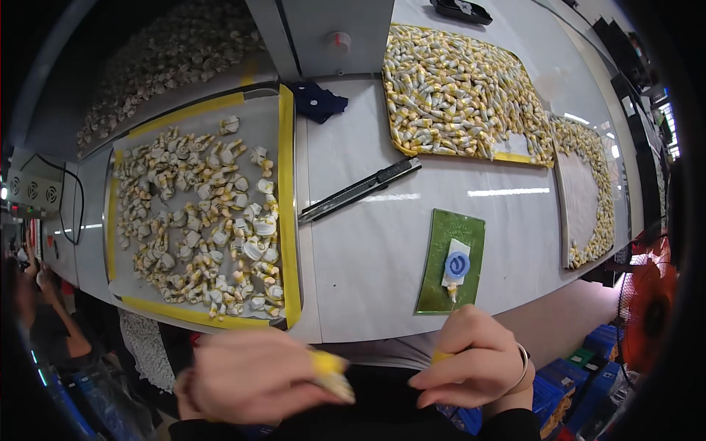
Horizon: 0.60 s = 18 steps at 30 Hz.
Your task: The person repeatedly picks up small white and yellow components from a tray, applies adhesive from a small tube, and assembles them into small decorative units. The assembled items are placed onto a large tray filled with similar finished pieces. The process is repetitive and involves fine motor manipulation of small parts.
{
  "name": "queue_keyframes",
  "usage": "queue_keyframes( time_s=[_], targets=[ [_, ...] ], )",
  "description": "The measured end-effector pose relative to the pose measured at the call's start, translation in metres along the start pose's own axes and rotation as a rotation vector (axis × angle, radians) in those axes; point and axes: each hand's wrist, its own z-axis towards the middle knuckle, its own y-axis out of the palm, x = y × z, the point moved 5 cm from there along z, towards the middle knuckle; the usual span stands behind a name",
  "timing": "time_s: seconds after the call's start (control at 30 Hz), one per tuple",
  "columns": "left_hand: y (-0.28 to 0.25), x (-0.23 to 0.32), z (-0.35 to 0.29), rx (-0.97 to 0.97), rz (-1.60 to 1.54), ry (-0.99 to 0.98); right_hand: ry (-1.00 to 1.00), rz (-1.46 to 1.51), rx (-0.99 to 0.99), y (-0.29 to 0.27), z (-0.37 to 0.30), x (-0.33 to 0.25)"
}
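Note:
My left hand [254, 378] is closed and blurred in front of the table edge. At its fingertips shows a yellow and whitish bit [329, 367], too smeared to tell whether it is a held piece or a finger covering. My right hand [471, 356], with a bracelet at the wrist, is pinched a short way to the right, a yellow patch at its fingers. Just beyond it lies a green board [432, 283] carrying a white pad with a blue round piece [457, 265] and a small yellowish tip. Left of it, a yellow-edged tray [287, 213] holds many small white-and-yellow pieces [184, 220].
A black utility knife [360, 191] lies beside the tray. Farther back, a yellow-rimmed tray [515, 159] is packed with small yellow-and-white pieces; another tray [565, 213] stands right of it. A dark blue cloth [318, 101] lies by a grey machine housing [338, 22]. An orange fan [651, 316] stands at right.

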Motion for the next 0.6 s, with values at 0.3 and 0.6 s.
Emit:
queue_keyframes(
  time_s=[0.3,0.6],
  targets=[
    [-0.176,-0.087,0.080,0.303,0.722,-0.188,0.015,-0.096,0.225,-0.029,-0.018,-0.001],
    [-0.184,-0.155,0.128,0.231,0.898,-0.307,0.151,-0.266,0.393,-0.062,-0.059,-0.002]
  ],
)
